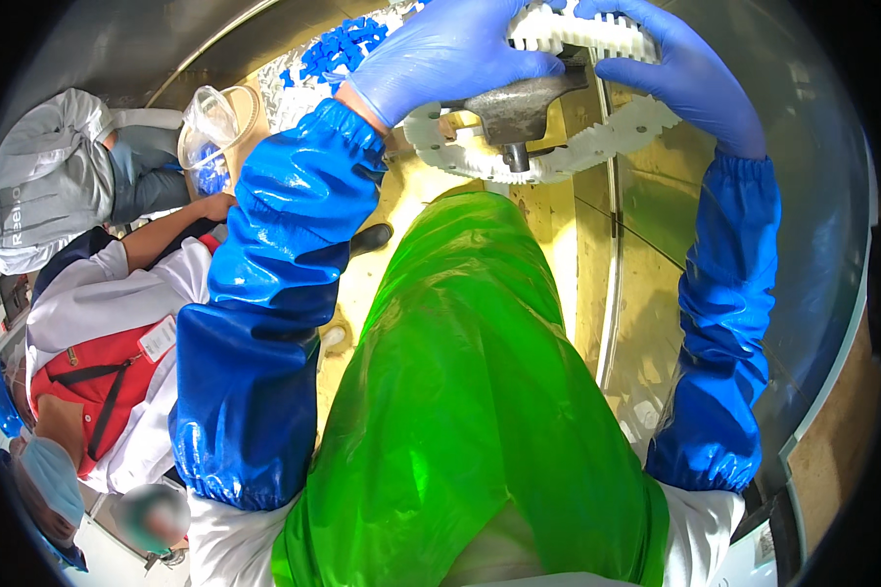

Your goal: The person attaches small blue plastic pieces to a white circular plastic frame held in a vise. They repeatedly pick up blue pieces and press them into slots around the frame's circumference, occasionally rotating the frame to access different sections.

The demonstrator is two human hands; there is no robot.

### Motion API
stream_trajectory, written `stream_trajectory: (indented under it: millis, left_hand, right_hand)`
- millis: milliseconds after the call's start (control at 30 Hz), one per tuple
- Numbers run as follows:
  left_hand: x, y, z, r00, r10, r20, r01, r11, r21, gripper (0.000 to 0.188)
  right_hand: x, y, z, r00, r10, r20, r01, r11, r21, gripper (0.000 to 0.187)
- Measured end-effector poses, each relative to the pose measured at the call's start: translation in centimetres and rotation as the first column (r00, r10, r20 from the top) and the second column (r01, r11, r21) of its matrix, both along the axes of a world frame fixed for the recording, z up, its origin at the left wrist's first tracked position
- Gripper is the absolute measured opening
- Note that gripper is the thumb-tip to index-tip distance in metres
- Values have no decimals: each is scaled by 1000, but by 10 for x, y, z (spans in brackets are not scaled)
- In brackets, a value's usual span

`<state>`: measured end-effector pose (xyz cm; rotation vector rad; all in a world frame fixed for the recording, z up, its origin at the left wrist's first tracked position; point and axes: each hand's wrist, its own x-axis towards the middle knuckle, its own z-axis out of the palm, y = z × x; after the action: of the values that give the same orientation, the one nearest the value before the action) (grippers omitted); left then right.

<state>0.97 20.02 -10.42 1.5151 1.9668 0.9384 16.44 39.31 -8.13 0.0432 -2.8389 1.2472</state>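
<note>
Both gloved hands are at the top of the head view, on either side of a white toothed plastic chain strip (597,34). My left hand (450,54) grips its left end, with the thumb pointing right and the other fingertips cut off by the frame. My right hand (700,88) holds the other end between thumb and fingers. Just beneath the strip is a grey metal block (519,110) with a short pin pointing down toward me. A pale curved length of chain (612,142) hangs around and below the block, apart from my fingers.
Loose blue plastic pieces (338,51) lie among white ones at upper left. Nearby stands a tan bucket (250,117) with a clear bag. At left are a person in grey (54,186) and a person in a red shirt (103,382). A metal wall (803,196) curves along the right.
</note>
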Motion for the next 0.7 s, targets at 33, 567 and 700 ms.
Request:
stream_trajectory:
  millis: [33, 567, 700]
  left_hand:
    - [0, 1, -4, 1000, 28, -13, -28, 1000, 4, 43]
    - [14, 22, -32, 906, 291, -307, -259, 955, 142, 39]
    - [11, 28, -36, 908, 283, -308, -261, 959, 110, 38]
  right_hand:
    - [-1, -2, 3, 1000, -10, 12, 10, 999, 31, 45]
    - [-28, 30, -27, 999, -14, -49, 20, 993, 118, 45]
    - [-36, 38, -37, 997, 8, -79, -1, 996, 90, 47]
